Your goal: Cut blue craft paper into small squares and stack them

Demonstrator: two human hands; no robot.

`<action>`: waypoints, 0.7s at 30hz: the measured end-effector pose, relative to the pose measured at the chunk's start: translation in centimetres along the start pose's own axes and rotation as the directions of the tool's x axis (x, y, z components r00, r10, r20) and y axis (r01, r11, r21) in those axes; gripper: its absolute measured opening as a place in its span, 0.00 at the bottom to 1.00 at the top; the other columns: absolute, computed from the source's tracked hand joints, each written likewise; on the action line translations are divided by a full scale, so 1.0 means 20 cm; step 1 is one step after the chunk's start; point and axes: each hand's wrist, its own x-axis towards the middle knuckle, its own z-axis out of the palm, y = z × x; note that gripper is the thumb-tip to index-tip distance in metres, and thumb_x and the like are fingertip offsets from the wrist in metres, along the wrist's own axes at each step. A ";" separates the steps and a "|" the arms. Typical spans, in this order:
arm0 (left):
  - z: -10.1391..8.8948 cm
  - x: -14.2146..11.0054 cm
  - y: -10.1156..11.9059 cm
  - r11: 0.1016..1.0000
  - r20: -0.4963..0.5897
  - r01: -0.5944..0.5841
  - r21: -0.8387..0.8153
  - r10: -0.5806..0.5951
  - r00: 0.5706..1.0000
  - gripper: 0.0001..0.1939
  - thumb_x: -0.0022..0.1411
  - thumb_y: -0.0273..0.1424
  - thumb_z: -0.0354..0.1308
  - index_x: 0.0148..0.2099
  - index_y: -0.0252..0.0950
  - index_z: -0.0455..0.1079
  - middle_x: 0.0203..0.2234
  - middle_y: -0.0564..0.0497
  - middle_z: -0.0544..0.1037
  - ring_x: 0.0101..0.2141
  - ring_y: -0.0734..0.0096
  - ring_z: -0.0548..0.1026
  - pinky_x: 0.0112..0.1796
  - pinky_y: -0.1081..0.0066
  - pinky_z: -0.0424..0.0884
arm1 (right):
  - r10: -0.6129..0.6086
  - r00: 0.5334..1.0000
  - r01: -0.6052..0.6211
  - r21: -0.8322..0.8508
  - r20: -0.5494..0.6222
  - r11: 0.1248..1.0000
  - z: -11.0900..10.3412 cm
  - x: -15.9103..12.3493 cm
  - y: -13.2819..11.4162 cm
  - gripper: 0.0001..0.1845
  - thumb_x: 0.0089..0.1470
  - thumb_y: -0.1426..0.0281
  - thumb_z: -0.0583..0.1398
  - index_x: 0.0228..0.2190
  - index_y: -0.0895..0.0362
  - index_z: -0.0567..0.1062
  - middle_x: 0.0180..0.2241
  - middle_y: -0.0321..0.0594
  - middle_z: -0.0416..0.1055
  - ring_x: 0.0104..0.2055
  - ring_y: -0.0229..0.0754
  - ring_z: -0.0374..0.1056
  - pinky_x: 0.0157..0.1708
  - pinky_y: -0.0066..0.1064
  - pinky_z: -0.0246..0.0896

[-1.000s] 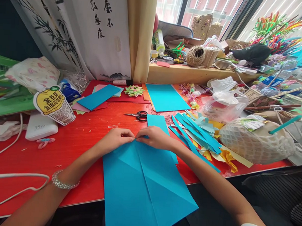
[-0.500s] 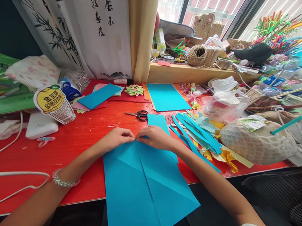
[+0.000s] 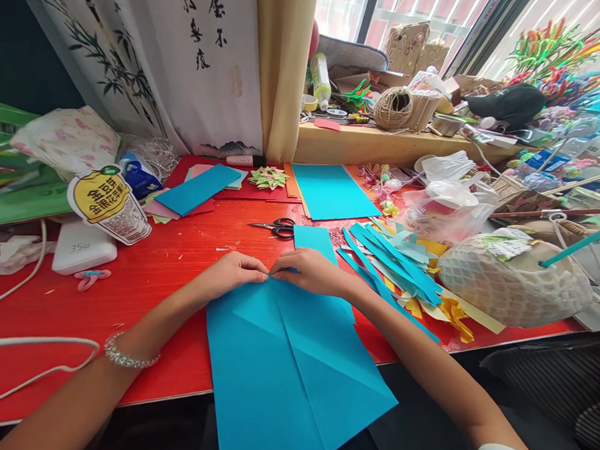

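View nudged, left fingers (image 3: 251,265) and right fingers (image 3: 287,261) pinching blue paper (image 3: 268,376), white block (image 3: 84,250) (marked "35W")

Twine (image 3: 386,111) and a black cap (image 3: 507,105) lie on the windowsill (image 3: 363,145) — a plastic bag (image 3: 452,205) below.

Sheet (image 3: 253,382): near end cut off by bottom edge; part of far edge hidden under right hand (image 3: 310,273). Pinch point between it and left hand (image 3: 231,276) too small to read. Blue strip (image 3: 313,236) behind right hand, middle covered. Scroll (image 3: 216,102) cut at top, green bag (image 3: 27,203) at left. Label (image 3: 112,207) fine print illegible.
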 end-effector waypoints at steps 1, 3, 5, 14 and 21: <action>0.00 0.00 0.00 1.000 -0.006 0.011 -0.014 -0.011 1.000 0.15 0.49 0.39 0.57 0.36 0.36 0.76 0.33 0.51 0.79 0.37 0.60 0.73 0.37 0.68 0.68 | -0.002 1.000 0.002 0.005 0.001 1.000 0.00 0.00 0.00 0.10 0.56 0.72 0.53 0.37 0.57 0.74 0.36 0.38 0.74 0.34 0.37 0.66 0.33 0.26 0.53; 0.00 0.00 0.00 0.999 -0.021 0.022 -0.033 -0.023 1.000 0.15 0.47 0.39 0.58 0.36 0.36 0.77 0.32 0.51 0.79 0.38 0.59 0.73 0.38 0.67 0.68 | -0.007 1.000 0.007 0.012 0.001 1.000 -0.01 0.00 0.00 0.10 0.56 0.72 0.53 0.37 0.57 0.73 0.36 0.38 0.73 0.35 0.37 0.66 0.34 0.26 0.54; 0.00 0.00 0.00 0.999 -0.032 0.028 -0.042 -0.029 0.999 0.15 0.47 0.38 0.59 0.35 0.36 0.77 0.32 0.51 0.79 0.38 0.59 0.73 0.39 0.67 0.68 | -0.012 1.000 0.012 0.015 -0.003 1.000 -0.01 0.00 -0.01 0.10 0.56 0.72 0.53 0.37 0.56 0.73 0.37 0.38 0.73 0.36 0.37 0.66 0.35 0.27 0.54; -0.01 -0.03 0.02 0.985 0.048 0.069 -0.161 -0.062 0.997 0.14 0.49 0.39 0.58 0.37 0.39 0.76 0.33 0.52 0.79 0.36 0.62 0.74 0.37 0.69 0.69 | -0.028 0.999 0.028 0.014 -0.032 0.999 -0.01 0.00 -0.01 0.10 0.57 0.71 0.52 0.37 0.57 0.73 0.36 0.39 0.73 0.35 0.37 0.67 0.36 0.28 0.53; -0.01 -0.03 0.02 0.996 0.100 0.046 -0.076 -0.039 0.994 0.17 0.50 0.42 0.57 0.39 0.38 0.75 0.34 0.52 0.78 0.38 0.61 0.74 0.38 0.68 0.69 | 0.029 1.000 -0.029 0.050 -0.002 0.998 -0.02 0.00 0.00 0.10 0.56 0.68 0.54 0.36 0.58 0.73 0.36 0.39 0.73 0.35 0.38 0.66 0.35 0.27 0.54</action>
